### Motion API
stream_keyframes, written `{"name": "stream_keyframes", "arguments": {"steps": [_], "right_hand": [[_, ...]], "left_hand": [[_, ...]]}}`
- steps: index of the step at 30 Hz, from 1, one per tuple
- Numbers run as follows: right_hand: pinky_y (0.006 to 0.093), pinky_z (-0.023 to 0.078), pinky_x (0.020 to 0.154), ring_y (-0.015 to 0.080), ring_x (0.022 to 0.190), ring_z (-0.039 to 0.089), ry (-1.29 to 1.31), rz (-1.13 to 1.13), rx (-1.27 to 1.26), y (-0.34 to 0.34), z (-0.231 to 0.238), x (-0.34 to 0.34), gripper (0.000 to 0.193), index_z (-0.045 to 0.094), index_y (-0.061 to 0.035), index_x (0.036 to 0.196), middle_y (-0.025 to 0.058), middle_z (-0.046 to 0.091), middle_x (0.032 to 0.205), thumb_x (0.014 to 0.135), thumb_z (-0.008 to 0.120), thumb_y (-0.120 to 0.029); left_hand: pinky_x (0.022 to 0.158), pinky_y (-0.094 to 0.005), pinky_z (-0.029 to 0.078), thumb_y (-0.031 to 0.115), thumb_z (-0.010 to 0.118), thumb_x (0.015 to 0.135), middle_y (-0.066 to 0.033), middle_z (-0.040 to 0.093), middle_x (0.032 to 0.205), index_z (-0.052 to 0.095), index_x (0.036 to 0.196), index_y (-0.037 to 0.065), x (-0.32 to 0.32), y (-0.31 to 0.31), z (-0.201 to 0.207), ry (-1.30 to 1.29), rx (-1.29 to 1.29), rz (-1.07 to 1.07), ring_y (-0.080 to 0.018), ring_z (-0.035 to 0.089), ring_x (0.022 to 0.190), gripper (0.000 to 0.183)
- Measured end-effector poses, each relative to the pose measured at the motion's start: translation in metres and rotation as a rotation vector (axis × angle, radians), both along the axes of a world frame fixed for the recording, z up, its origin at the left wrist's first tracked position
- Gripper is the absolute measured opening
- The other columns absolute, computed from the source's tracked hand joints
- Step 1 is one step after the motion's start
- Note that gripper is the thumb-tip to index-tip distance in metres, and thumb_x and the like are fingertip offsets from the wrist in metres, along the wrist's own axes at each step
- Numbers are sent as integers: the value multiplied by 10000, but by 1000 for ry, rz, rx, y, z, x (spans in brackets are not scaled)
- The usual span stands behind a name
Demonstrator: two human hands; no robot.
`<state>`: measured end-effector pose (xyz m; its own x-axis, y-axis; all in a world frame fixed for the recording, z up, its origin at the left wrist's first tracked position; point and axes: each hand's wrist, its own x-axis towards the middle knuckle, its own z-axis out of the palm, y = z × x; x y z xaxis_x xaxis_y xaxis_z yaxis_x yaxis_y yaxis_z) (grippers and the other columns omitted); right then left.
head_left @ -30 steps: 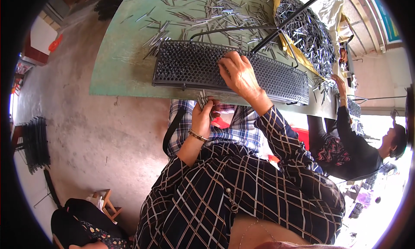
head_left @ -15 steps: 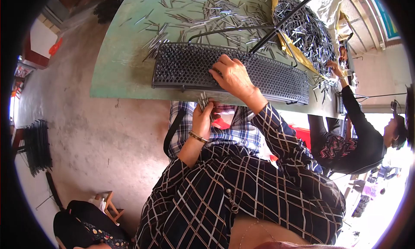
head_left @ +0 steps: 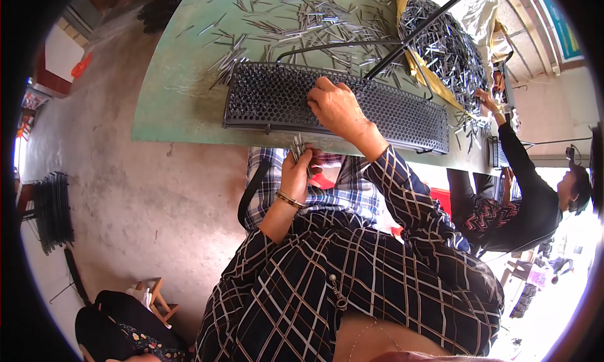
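A long black rack [head_left: 402, 118] with a top full of round holes stands along the near edge of the green table. Thin metal rods fill many holes in its left part; the holes toward the right look unfilled. My right hand [head_left: 340, 110] is over the middle of the rack, fingers bent and pinched at the holes; what they grip is hidden beneath them. Just below the table edge, my left hand [head_left: 296, 172] is closed round a bunch of thin metal rods [head_left: 297, 148], their ends poking up past the thumb.
Loose rods [head_left: 321, 16] lie scattered across the green table [head_left: 170, 98]. A yellow-edged sack [head_left: 440, 41] heaped with rods lies at the far right, crossed by a black metal bar [head_left: 418, 32]. A co-worker [head_left: 528, 198] reaches toward it. Another person [head_left: 126, 330] is at lower left.
My right hand has shifted very slightly over the rack, its fingers still bent at the holes. My left hand keeps its bunch of rods in nearly the same place.
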<state>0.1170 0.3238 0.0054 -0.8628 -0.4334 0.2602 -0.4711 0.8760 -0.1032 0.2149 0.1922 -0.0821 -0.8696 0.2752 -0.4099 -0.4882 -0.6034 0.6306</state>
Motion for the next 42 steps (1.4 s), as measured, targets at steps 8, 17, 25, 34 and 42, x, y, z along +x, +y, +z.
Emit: {"name": "stream_keyframes", "arguments": {"steps": [8,17,25,34,42], "right_hand": [[371,456,688,280,741,560,-14,-42,-69,3,-1,-1,74,580,-52,799,88,520,817,762,589,-116],[361,452,696,260,760,561,82,-31,-171,6,6,-1,114,598,-58,829,75,524,826,793,598,-166],[347,441,700,231,731,565,-1,-111,-4,-2,-5,2,172,637,-70,742,56,530,801,789,626,-234],[363,449,701,273,729,568,-14,-162,-201,-8,-11,1,107,629,-48,746,78,541,783,749,624,-154],[348,458,607,279,673,560,92,-171,-456,-5,1,0,100,615,-17,752,87,547,780,731,666,-100]], "left_hand": [[595,-266,485,126,497,899,-60,622,885,534,1038,40,0,1,-1,17,15,-12,-128,583,718,167],[579,-250,490,140,506,900,-62,619,877,530,1039,27,-1,-1,8,55,-46,-18,-126,590,702,180],[586,-246,491,141,500,904,-58,615,867,524,1052,23,0,-1,5,51,-39,-40,-121,590,714,191],[591,-249,486,128,496,905,-56,610,860,520,1048,26,0,-2,4,26,-18,-43,-129,589,734,178],[600,-269,500,127,487,904,-79,609,866,515,1040,10,0,-2,6,26,-12,-33,-146,591,735,181]]}}
